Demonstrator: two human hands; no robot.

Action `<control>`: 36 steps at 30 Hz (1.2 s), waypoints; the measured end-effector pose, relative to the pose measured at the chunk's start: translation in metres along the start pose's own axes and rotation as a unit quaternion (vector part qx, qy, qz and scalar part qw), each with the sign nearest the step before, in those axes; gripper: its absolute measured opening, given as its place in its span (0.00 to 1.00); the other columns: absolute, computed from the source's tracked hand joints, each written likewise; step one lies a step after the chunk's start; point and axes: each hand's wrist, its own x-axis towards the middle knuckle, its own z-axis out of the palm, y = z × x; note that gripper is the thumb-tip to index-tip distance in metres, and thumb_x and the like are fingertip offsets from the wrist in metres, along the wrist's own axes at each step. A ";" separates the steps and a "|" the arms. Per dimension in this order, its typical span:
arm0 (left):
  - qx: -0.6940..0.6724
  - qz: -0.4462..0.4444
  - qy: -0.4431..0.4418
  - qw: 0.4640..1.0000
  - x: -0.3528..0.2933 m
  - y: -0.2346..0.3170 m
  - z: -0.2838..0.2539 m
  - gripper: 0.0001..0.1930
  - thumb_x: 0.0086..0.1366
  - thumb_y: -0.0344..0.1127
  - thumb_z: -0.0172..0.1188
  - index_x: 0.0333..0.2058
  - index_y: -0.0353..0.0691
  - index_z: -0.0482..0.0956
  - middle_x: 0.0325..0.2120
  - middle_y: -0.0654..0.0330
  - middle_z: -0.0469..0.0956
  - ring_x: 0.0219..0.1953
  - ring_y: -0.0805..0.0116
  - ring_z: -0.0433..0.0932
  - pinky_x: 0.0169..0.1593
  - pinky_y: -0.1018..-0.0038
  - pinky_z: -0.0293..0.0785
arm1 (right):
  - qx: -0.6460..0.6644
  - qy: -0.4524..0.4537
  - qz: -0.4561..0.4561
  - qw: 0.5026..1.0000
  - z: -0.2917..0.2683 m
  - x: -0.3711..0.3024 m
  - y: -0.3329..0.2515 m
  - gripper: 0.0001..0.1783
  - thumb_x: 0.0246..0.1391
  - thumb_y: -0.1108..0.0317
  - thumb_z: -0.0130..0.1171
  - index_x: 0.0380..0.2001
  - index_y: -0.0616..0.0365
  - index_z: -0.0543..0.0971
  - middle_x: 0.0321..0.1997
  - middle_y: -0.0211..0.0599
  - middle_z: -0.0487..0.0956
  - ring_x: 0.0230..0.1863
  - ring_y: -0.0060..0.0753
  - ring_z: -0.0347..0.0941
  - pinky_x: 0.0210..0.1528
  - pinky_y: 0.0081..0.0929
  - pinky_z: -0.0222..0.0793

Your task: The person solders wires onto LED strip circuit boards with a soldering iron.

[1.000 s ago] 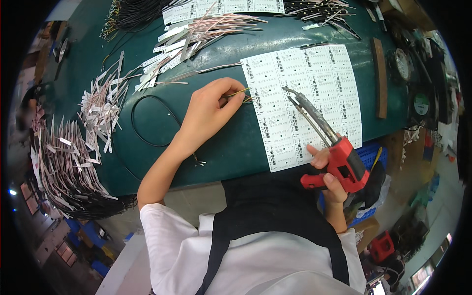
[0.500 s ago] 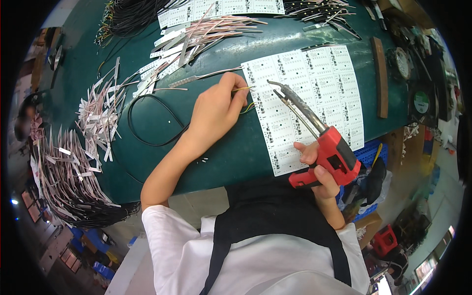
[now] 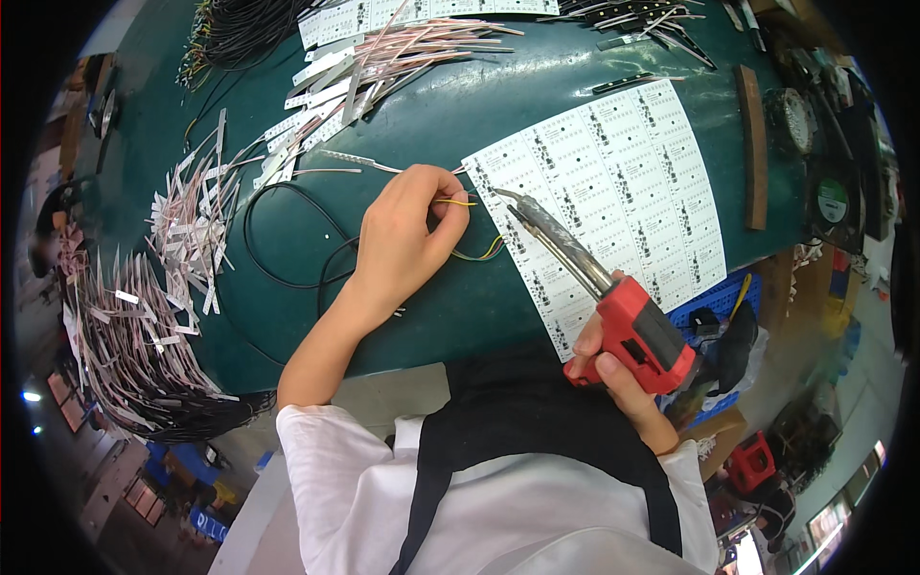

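Your left hand (image 3: 404, 240) pinches a thin yellow wire (image 3: 460, 202) between thumb and finger, its end just beside the white board sheet (image 3: 623, 201); the wire looks light and limp, best held near its end. Your right hand (image 3: 621, 383) grips the red soldering gun (image 3: 644, 337), likely heavier, by its handle.

On my feed, the red soldering gun (image 3: 632, 322) hides part of the right hand (image 3: 626, 383). I see the black cable bundle (image 3: 247, 36) cut off by the top edge.
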 end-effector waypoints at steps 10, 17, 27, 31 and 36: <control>0.019 -0.004 -0.012 1.000 0.001 -0.004 0.002 0.05 0.53 0.27 0.61 0.28 0.39 0.74 0.21 0.63 0.74 0.23 0.69 0.74 0.28 0.73 0.71 | -0.024 0.036 0.070 0.997 0.012 0.008 -0.005 0.11 0.57 0.73 0.54 0.43 0.67 0.73 0.33 0.38 0.75 0.25 0.22 0.71 0.28 0.20 0.71; -0.009 -0.028 0.003 1.000 0.002 -0.007 0.002 0.05 0.53 0.28 0.60 0.29 0.40 0.74 0.20 0.63 0.74 0.22 0.69 0.74 0.27 0.73 0.70 | -0.042 0.050 0.062 0.996 0.018 0.016 -0.011 0.11 0.56 0.75 0.55 0.43 0.67 0.74 0.34 0.37 0.76 0.24 0.21 0.70 0.27 0.19 0.70; 0.004 -0.018 0.000 1.000 0.005 -0.005 0.001 0.04 0.53 0.28 0.60 0.28 0.40 0.74 0.20 0.63 0.74 0.21 0.68 0.74 0.27 0.72 0.70 | -0.109 0.080 0.057 0.989 0.022 0.017 -0.014 0.18 0.52 0.79 0.58 0.48 0.70 0.73 0.31 0.37 0.79 0.23 0.19 0.73 0.26 0.16 0.70; 0.006 -0.011 -0.006 1.000 0.005 -0.008 0.000 0.04 0.53 0.28 0.60 0.27 0.40 0.74 0.19 0.63 0.73 0.20 0.67 0.73 0.26 0.72 0.69 | -0.098 0.090 0.030 0.991 0.022 0.017 -0.007 0.23 0.52 0.78 0.58 0.52 0.71 0.71 0.32 0.38 0.79 0.23 0.18 0.73 0.26 0.15 0.70; -0.003 -0.022 -0.011 1.000 0.009 -0.006 -0.002 0.03 0.52 0.29 0.59 0.26 0.40 0.74 0.18 0.63 0.73 0.19 0.67 0.73 0.25 0.72 0.69 | -0.112 0.084 0.047 0.989 0.020 0.016 -0.012 0.28 0.52 0.78 0.58 0.57 0.72 0.67 0.30 0.37 0.79 0.24 0.17 0.72 0.25 0.16 0.69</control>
